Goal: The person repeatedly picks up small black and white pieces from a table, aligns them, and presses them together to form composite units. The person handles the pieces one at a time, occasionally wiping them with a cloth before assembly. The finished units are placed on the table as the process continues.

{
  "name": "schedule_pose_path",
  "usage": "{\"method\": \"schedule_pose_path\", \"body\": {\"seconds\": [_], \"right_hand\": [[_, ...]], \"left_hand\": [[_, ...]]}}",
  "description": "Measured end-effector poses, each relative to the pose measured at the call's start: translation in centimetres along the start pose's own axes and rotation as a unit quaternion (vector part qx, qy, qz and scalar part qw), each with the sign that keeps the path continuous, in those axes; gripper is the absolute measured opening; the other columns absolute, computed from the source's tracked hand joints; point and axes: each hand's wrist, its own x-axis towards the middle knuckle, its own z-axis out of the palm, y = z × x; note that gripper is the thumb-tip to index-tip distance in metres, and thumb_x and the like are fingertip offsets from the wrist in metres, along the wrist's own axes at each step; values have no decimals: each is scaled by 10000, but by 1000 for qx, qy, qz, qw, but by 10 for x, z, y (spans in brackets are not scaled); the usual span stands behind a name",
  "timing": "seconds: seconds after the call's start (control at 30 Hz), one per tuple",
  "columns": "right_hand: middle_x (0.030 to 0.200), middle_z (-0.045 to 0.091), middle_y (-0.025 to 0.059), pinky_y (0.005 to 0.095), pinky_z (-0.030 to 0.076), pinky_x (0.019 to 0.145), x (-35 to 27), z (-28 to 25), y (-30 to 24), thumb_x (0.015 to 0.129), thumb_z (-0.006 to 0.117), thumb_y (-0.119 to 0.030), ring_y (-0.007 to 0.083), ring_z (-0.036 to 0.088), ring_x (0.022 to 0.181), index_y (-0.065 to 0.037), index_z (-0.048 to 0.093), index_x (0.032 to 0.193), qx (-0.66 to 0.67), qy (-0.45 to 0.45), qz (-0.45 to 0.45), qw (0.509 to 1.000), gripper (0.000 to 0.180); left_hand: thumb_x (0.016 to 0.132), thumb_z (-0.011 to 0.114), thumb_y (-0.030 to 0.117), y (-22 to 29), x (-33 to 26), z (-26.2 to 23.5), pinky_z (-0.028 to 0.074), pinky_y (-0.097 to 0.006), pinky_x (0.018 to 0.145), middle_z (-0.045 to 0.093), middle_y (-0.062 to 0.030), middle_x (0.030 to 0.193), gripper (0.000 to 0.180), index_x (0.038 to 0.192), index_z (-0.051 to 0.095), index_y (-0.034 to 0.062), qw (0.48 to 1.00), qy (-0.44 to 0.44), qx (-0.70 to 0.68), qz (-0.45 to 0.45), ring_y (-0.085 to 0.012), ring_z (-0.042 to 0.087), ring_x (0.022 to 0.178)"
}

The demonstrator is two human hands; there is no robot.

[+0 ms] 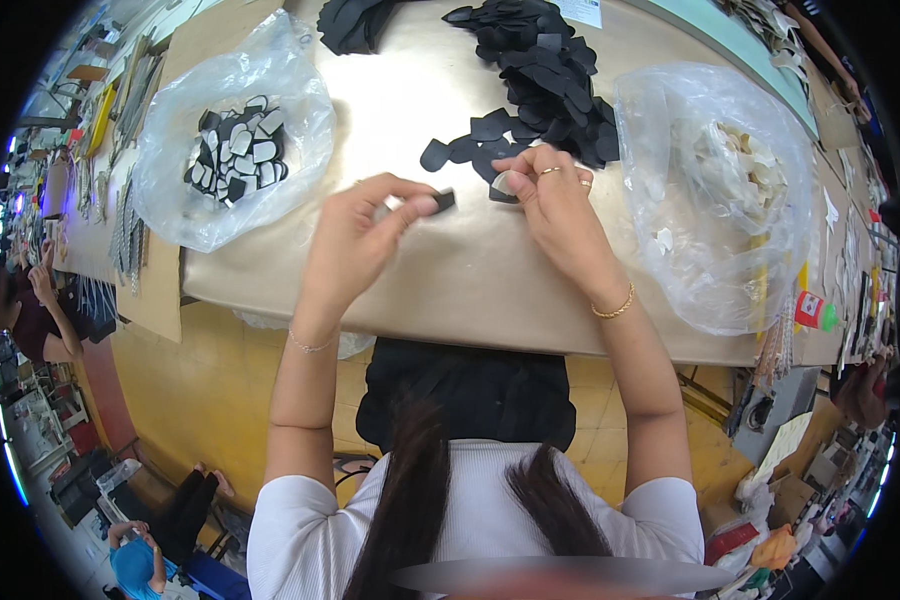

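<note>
My left hand pinches a small black piece between thumb and fingers; motion blurs it, and something pale shows beside the fingers. A little to the right, my right hand is closed on a small pale piece with a rounded edge. Black material shows just under it; whether the two are joined I cannot tell. Directly beyond my right fingers, loose flat black pieces trail off a large heap of rounded black pieces.
On the left lies an open clear plastic bag with small black-and-white pieces. Another clear bag on the right contains cream scraps. More black pieces sit at the table's far side. A green-capped bottle stands far right.
</note>
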Motion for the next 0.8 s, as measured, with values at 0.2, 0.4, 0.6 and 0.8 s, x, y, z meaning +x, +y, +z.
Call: {"method": "schedule_pose_path", "body": {"seconds": [0.2,0.4,0.6,0.8], "right_hand": [[986,664,55,314,489,764,-16,-25,-8,949,686,-91,174,587,781,-16,633,999,202,-22,83,976,104],[883,705,33,205,498,649,-64,-43,-14,952,723,-93,61,636,757,-2,679,1024,378,-77,295,874,125],[876,724,43,211,519,659,-74,-48,-9,937,739,-86,70,656,760,16,711,1010,369,-117,324,863,128],[816,709,21,234,492,626,-64,-37,-14,888,766,-71,82,631,707,13,733,903,243,-185,198,931,92]], "left_hand": [[864,755,137,-11,-6,39,486,-320,623,664,-25,807,91,936,769,83,949,-244,106,172,-166,622,675],[870,709,142,-10,-3,67,536,-413,741,636,-77,934,70,916,749,107,899,-248,264,247,-290,664,811],[861,732,104,-23,-32,48,536,-390,682,644,-68,979,128,989,739,113,940,-123,234,217,-278,665,755],[831,757,58,-47,-92,60,519,-345,530,650,-61,1005,233,1061,736,91,926,-65,252,274,-217,673,636]]}}
